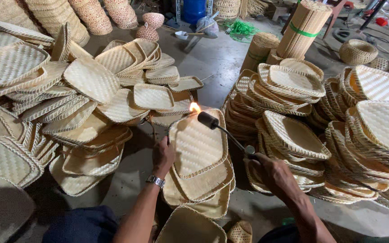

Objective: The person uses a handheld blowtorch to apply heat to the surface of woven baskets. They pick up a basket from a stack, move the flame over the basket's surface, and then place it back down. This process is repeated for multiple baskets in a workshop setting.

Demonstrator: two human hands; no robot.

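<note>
My left hand (163,155), with a metal watch on its wrist, grips the left rim of a woven bamboo tray (199,144) and tilts it up. The tray rests on a short stack of like trays (205,186) on the floor in front of me. My right hand (269,173) holds a gas torch (223,130) by its handle. The torch's black nozzle points up and left, and a small flame (195,107) burns at the tray's upper left corner.
A big loose heap of woven trays (82,94) lies to the left, and stacked trays (320,117) fill the right. Rolled bamboo mats (305,27), round baskets (357,51), a blue barrel (194,9) and green cord stand at the back on the concrete floor (212,58).
</note>
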